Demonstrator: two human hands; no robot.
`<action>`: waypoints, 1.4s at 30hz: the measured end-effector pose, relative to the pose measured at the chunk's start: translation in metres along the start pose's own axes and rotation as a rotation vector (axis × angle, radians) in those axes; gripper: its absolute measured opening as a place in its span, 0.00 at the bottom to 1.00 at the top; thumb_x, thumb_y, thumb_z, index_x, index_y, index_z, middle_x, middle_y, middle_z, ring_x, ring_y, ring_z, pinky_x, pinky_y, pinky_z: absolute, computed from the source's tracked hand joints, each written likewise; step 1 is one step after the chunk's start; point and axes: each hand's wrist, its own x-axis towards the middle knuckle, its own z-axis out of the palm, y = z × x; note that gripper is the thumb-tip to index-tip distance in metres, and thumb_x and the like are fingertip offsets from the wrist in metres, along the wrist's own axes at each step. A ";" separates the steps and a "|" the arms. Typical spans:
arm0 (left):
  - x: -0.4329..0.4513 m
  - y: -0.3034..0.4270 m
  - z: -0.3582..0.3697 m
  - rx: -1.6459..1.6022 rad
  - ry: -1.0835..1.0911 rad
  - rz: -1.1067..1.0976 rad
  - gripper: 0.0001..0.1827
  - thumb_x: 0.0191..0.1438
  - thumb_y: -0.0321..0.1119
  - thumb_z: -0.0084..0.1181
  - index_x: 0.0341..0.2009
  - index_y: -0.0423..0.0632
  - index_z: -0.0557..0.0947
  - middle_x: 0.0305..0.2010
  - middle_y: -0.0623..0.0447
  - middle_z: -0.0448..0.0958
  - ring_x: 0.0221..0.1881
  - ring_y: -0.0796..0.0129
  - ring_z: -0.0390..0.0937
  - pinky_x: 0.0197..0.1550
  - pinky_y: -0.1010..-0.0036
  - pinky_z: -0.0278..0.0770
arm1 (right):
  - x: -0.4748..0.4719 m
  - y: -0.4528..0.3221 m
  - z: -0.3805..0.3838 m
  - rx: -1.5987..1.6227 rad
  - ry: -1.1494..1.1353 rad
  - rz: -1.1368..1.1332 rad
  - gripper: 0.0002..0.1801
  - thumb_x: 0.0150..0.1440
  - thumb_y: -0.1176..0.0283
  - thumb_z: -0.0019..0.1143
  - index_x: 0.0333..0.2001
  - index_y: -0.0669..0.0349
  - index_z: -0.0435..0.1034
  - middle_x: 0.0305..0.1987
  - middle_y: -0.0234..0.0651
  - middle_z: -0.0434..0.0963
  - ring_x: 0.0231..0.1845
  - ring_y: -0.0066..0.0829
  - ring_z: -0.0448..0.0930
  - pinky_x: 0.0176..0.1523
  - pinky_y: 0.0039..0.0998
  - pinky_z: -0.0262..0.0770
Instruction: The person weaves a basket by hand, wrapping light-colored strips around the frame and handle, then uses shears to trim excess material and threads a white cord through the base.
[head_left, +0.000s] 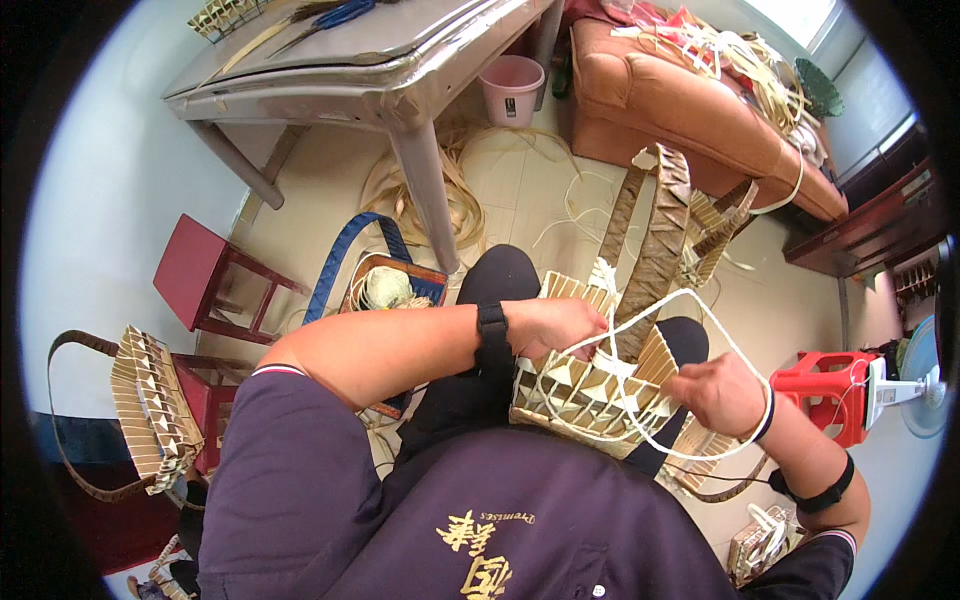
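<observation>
A woven basket (592, 394) of tan and brown strips with cream triangles rests on my lap between my knees. Its tall brown braided handle (656, 247) rises away from me. My left hand (559, 326) grips the rim near the handle's base, its fingertips partly hidden behind white cord. White cord (724, 330) is wound at the handle's foot and runs in a wide loop past my right wrist. My right hand (720, 397), slightly blurred, is curled beside the basket's right side. Whether cord lies between its fingers is hidden.
A grey table (405, 90) stands ahead, with blue-handled scissors (337, 16) on top. Loose strips (442, 195) lie on the floor. Around me are a blue-handled basket (431, 283) holding a yarn ball, a red stool (821, 390), a wooden stool (202, 277) and an orange sofa (667, 97).
</observation>
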 end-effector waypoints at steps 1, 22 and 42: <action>0.002 -0.003 -0.006 0.033 -0.020 0.005 0.07 0.59 0.29 0.52 0.31 0.43 0.81 0.29 0.56 0.77 0.31 0.75 0.73 0.36 0.77 0.72 | 0.005 -0.002 -0.014 -0.017 -0.063 0.038 0.16 0.51 0.72 0.58 0.46 0.53 0.74 0.27 0.36 0.76 0.28 0.39 0.80 0.33 0.38 0.77; 0.010 0.000 -0.006 -0.064 -0.077 -0.004 0.05 0.58 0.28 0.54 0.31 0.43 0.81 0.28 0.56 0.77 0.29 0.75 0.73 0.34 0.74 0.73 | 0.024 -0.021 -0.059 -0.018 -0.188 0.091 0.10 0.52 0.73 0.54 0.39 0.62 0.72 0.31 0.42 0.79 0.34 0.41 0.83 0.38 0.36 0.79; -0.003 0.017 0.001 -0.159 -0.050 -0.078 0.04 0.60 0.30 0.50 0.32 0.47 0.76 0.30 0.60 0.72 0.34 0.75 0.72 0.39 0.77 0.71 | -0.036 0.005 -0.107 -0.094 -0.525 0.455 0.31 0.48 0.63 0.67 0.57 0.52 0.69 0.55 0.43 0.74 0.56 0.44 0.74 0.60 0.39 0.72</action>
